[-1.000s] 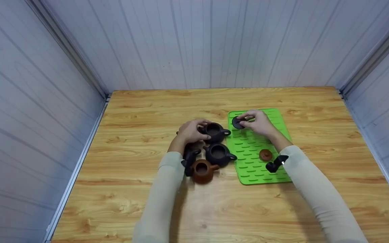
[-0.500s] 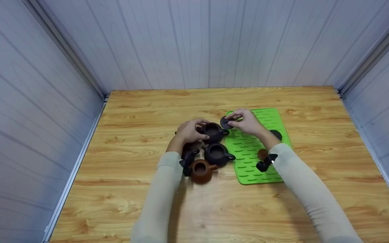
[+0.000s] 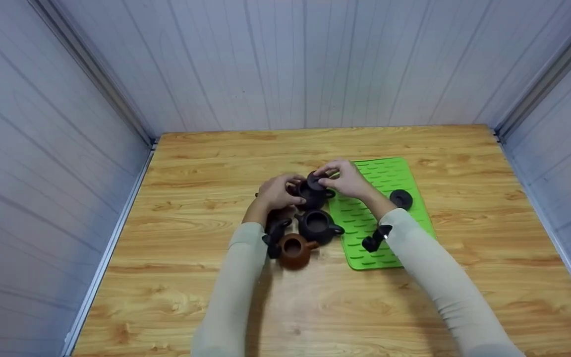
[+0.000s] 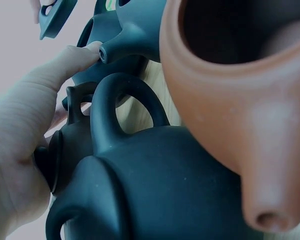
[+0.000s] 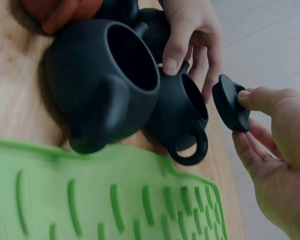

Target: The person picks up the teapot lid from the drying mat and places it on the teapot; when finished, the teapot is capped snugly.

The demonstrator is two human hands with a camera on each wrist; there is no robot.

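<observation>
My left hand grips a small dark teapot at its spout side, thumb at the rim. The pot stands open-topped at the back of the cluster. With thumb and fingers, my right hand pinches a dark teapot lid, tilted close over that pot's mouth. In front stands another lidless dark teapot, and nearer still a lidless reddish-brown teapot. Two dark teapots with lids on, a large one and a smaller one, sit beneath my left wrist, mostly hidden in the head view.
A green ridged mat lies right of the teapots, with a dark lid on it. My right forearm crosses over the mat. The wooden table is bounded by white panel walls.
My right hand has carried the dark lid leftward from above the mat to over the teapot's mouth. The brown lid on the mat has become hidden behind my forearm. My left hand stays put.
</observation>
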